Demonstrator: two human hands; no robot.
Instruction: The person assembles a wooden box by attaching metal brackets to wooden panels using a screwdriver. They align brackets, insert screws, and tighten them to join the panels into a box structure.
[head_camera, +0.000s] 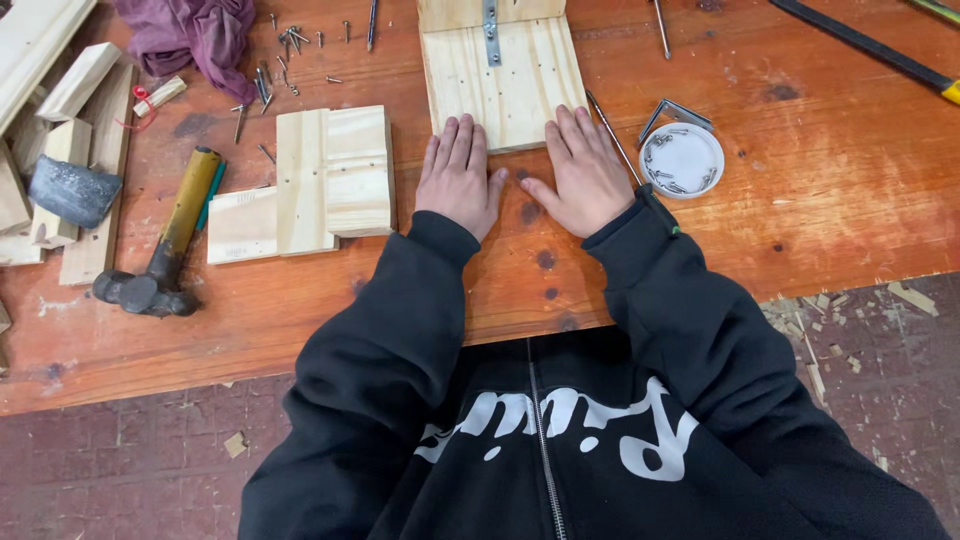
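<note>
My left hand (458, 176) and my right hand (585, 172) lie flat, palms down, on the reddish wooden workbench (760, 230). The fingertips of both rest on the near edge of a pale wooden board (503, 75). That board carries a small metal strap (490, 32) joining it to another board behind it. Neither hand holds anything. Black sleeves cover both arms.
A stack of pale wood pieces (320, 180) lies left of my hands, with a hammer (168, 245) beyond it. Loose nails (285, 50), a purple cloth (195, 35) and wood offcuts (70, 150) sit at far left. A white dish of screws (681, 160) stands right.
</note>
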